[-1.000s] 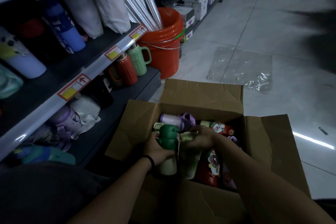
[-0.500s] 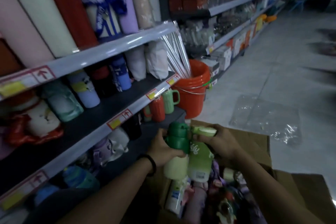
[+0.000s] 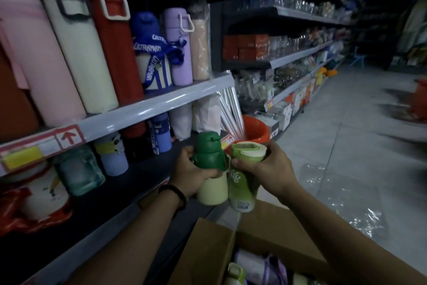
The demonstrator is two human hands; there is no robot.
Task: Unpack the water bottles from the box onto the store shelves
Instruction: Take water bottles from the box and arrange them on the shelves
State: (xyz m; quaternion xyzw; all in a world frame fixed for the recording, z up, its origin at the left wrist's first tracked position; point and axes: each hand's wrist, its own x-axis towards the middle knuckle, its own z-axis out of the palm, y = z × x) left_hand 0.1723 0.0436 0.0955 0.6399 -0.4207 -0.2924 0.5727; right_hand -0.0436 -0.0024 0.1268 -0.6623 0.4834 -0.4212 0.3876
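My left hand (image 3: 193,173) grips a pale yellow-green bottle with a dark green lid (image 3: 211,169) just below its cap. Touching it on the right is a light green bottle with a pale flat lid (image 3: 242,183), which my right hand (image 3: 269,168) holds near the top. Both bottles hang upright in the air above the open cardboard box (image 3: 272,229), level with the middle shelf (image 3: 129,169). More bottles (image 3: 258,268) lie inside the box at the bottom edge of view.
Tall flasks in pink, cream, red and purple fill the upper shelf (image 3: 147,106). Smaller bottles stand on the middle shelf. An orange bucket (image 3: 256,129) with clear rolls stands beyond my hands. Crumpled plastic wrap (image 3: 342,197) lies on the tiled aisle floor.
Both hands have lifted the two green bottles out of the box and up to shelf height. The view has tilted up from the box to the shelves.
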